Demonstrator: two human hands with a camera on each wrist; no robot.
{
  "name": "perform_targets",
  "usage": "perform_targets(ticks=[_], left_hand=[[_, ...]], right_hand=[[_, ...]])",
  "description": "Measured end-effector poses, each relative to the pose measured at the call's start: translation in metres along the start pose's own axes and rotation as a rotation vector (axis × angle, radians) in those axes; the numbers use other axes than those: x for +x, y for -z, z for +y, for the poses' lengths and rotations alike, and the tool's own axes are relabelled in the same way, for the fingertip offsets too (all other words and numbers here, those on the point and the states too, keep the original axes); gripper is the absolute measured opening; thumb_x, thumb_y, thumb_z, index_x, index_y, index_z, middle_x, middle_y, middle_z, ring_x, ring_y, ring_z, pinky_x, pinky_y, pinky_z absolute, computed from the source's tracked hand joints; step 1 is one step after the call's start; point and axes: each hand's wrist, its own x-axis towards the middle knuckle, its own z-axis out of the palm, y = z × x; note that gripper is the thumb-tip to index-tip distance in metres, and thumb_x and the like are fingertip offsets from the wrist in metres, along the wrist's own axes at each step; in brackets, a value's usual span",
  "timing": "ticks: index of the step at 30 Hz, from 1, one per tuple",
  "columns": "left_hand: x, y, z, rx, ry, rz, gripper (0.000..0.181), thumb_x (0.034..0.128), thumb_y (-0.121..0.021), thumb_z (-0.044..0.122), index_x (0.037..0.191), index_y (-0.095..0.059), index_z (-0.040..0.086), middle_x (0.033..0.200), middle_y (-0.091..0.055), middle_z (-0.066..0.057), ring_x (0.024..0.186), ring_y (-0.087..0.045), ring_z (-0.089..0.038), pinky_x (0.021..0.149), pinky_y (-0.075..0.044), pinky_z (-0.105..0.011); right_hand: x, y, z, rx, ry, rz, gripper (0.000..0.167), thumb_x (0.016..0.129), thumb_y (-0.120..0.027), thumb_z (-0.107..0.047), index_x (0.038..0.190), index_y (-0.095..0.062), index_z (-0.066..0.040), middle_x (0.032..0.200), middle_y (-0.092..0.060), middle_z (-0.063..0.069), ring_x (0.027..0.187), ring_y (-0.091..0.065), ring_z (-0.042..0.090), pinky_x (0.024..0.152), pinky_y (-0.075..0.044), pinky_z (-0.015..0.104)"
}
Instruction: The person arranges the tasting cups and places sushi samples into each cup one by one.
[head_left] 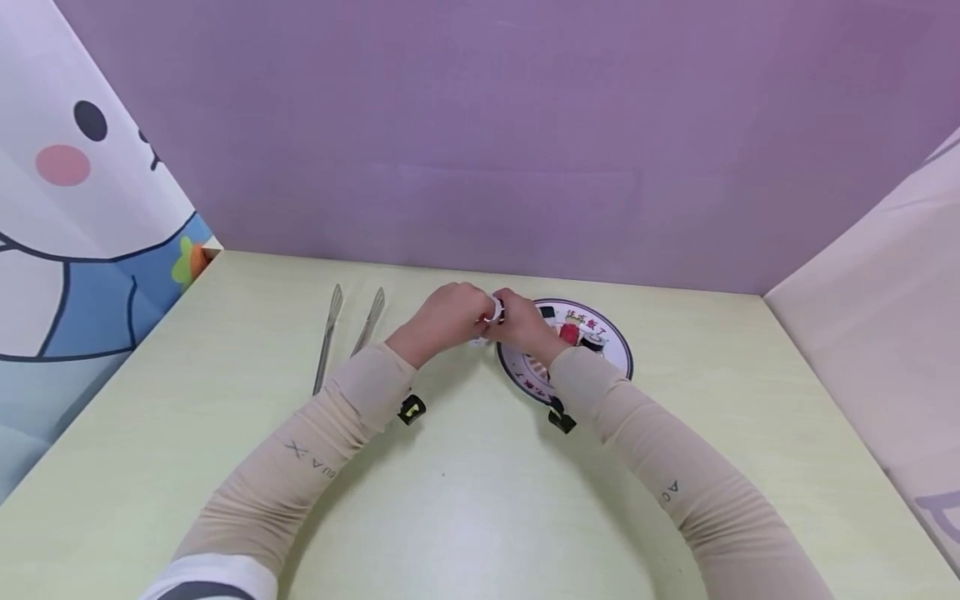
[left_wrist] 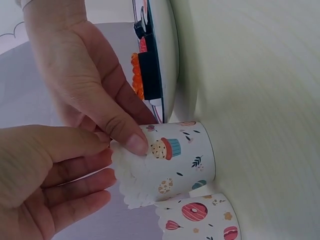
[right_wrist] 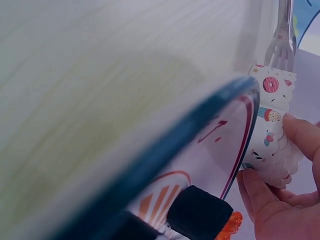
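Nested paper baking cups [left_wrist: 170, 160] with scalloped rims and printed cupcakes are between my hands, close above the table. My right hand [head_left: 522, 323] holds them from the side, thumb across the printed wall. At the scalloped rim, the thumb and fingertips of my left hand [head_left: 448, 317] pinch the edge; how many cups they grasp is hidden. Next to the stack, another paper baking cup [left_wrist: 202, 217] with a donut print stands upright on the table. A round plate [head_left: 621, 354] with a dark blue rim and sushi-like pieces lies under my right wrist.
Left of my hands lie two long metal utensils, one farther left [head_left: 327, 337] and one nearer [head_left: 369, 321]; a slotted end shows in the right wrist view. A purple wall [head_left: 420, 208] closes off the pale table's [head_left: 465, 500] far edge.
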Motion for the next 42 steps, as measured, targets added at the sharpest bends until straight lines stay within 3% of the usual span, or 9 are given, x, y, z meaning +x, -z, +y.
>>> perform_targets(ticks=[6, 25, 34, 42], left_hand=[[0.001, -0.003, -0.001, 0.002, 0.033, -0.020, 0.017, 0.0800, -0.061, -0.001, 0.067, -0.064, 0.010, 0.062, -0.054, 0.001, 0.058, -0.040, -0.014, 0.058, -0.040, -0.029], [0.000, -0.003, -0.002, 0.038, 0.030, -0.051, 0.014, 0.0824, -0.062, 0.000, 0.072, -0.066, 0.008, 0.068, -0.063, -0.002, 0.059, -0.047, -0.014, 0.060, -0.046, -0.032], [-0.001, 0.000, -0.002, 0.078, 0.032, -0.028, 0.013, 0.0852, -0.062, 0.002, 0.075, -0.068, 0.008, 0.072, -0.065, -0.003, 0.062, -0.054, -0.016, 0.062, -0.048, -0.033], [-0.003, 0.008, -0.002, 0.081, 0.042, 0.003, 0.015, 0.0888, -0.060, 0.005, 0.076, -0.068, 0.008, 0.071, -0.064, -0.002, 0.060, -0.052, -0.016, 0.060, -0.047, -0.033]], right_hand=[[0.000, 0.000, 0.001, 0.002, 0.002, -0.003, 0.052, 0.085, -0.069, -0.014, 0.127, -0.045, 0.002, 0.120, -0.057, 0.017, 0.102, -0.055, 0.026, 0.089, -0.047, 0.037], [0.000, -0.001, 0.000, -0.003, 0.004, -0.004, 0.052, 0.085, -0.070, -0.016, 0.127, -0.045, 0.002, 0.120, -0.057, 0.016, 0.103, -0.055, 0.026, 0.090, -0.046, 0.037], [-0.002, -0.001, -0.001, 0.043, 0.028, -0.008, 0.049, 0.086, -0.068, -0.014, 0.126, -0.046, 0.002, 0.118, -0.058, 0.016, 0.103, -0.057, 0.027, 0.086, -0.049, 0.035], [-0.003, -0.001, -0.004, 0.045, -0.007, -0.023, 0.050, 0.086, -0.070, -0.019, 0.124, -0.046, 0.000, 0.115, -0.058, 0.014, 0.102, -0.057, 0.026, 0.084, -0.050, 0.035]])
